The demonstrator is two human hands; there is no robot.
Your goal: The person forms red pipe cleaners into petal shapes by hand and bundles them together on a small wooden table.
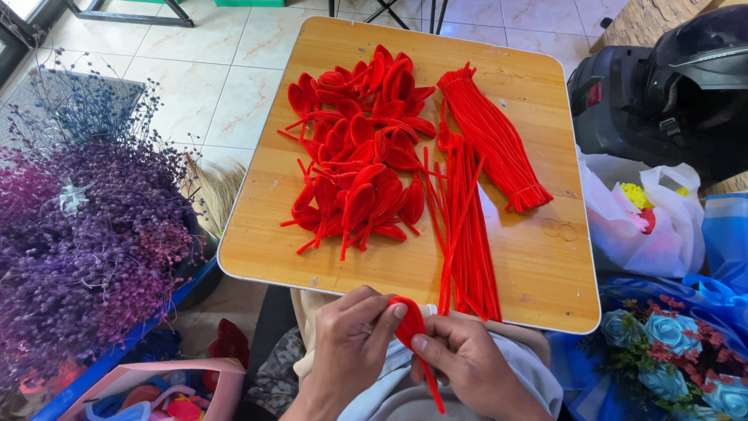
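Both hands low in frame, over lap, just off near edge of wooden table [538, 86]. Left hand [351, 343] closed, thumb and forefinger pinched on top of red petal loop [407, 323]; right hand [467, 362] closed too, thumb pressed on same loop from right side, fingers curled under. Loop's stem tail runs down and right from pinch, long axis near vertical, tip below right thumb. Hands about equally near; both touching. Loose straight pipe cleaners [463, 234] lie just beyond right hand, long axis toward camera, near ends at table edge. Finished petal pile [358, 156] left of these, mid-table. Tied pipe cleaner bundle [495, 144] farther right, angled. Containers: pink box [218, 382] at lower left, coloured bits inside; white plastic bag [662, 230] at right, contents unclear.
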